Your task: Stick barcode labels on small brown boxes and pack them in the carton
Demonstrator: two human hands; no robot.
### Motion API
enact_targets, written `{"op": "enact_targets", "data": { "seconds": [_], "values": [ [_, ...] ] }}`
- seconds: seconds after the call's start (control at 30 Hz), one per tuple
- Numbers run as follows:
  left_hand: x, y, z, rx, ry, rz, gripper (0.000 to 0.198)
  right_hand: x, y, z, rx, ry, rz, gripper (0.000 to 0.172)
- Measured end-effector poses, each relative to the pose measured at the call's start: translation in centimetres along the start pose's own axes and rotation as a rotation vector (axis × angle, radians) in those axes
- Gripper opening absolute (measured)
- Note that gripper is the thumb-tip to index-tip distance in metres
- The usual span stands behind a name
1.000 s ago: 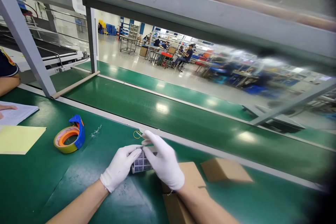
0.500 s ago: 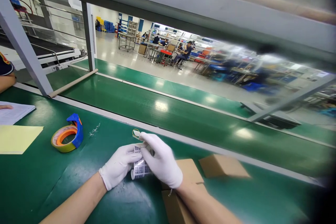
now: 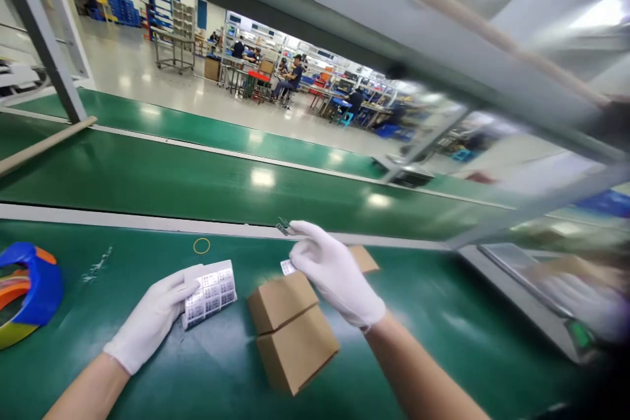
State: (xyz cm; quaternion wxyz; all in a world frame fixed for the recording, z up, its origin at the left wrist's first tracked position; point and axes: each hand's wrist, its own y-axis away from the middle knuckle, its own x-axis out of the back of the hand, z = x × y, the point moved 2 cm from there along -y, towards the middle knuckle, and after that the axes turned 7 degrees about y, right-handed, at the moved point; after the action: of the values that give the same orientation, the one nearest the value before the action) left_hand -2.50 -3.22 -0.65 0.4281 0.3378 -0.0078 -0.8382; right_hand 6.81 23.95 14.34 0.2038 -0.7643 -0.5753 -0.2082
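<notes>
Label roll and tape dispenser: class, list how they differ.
The label roll is white with dark print; the tape dispenser is blue, orange and yellow. The left hand holds the label roll; the tape dispenser rests on the green tabletop. Both appear left of centre in the picture.
</notes>
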Motion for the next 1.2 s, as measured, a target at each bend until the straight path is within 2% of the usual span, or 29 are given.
{"op": "enact_targets", "data": {
  "seconds": [0.1,0.23,0.37,0.57,0.7,0.83,0.97,1.13,1.2],
  "values": [
    [-0.2,0.2,0.6,0.018,-0.038,0.013,0.042,1.0,1.6,2.5,-0.110,0.033,-0.074,0.050],
    [0.0,0.0,0.7,0.063,-0.034,0.030,0.046,0.5,1.9,4.7,-0.189,0.000,-0.154,0.059],
    [0.6,0.2,0.1,0.149,0.041,0.143,0.052,0.0,1.6,5.6,-0.196,0.005,-0.216,0.061],
    [0.1,0.5,0.5,0.212,0.013,0.264,0.067,0.1,1.8,5.9,-0.188,0.064,-0.199,0.061],
    [0.9,0.3,0.1,0.217,-0.069,0.337,0.069,0.1,1.9,5.8,-0.143,0.073,-0.189,0.059],
    [1.6,0.3,-0.4,0.200,-0.087,0.341,0.066,0.3,1.7,5.8,-0.094,0.084,-0.175,0.056],
    [1.4,0.4,-0.3,0.208,-0.069,0.344,0.069,-0.1,1.9,5.4,-0.060,0.118,-0.160,0.057],
    [0.7,0.3,0.3,0.186,-0.028,0.284,0.074,-1.7,2.6,4.7,0.089,0.395,-0.115,0.074],
    [0.6,0.3,0.4,0.169,-0.007,0.268,0.076,-1.7,2.5,5.0,0.121,0.498,-0.105,0.080]
  ]
}}
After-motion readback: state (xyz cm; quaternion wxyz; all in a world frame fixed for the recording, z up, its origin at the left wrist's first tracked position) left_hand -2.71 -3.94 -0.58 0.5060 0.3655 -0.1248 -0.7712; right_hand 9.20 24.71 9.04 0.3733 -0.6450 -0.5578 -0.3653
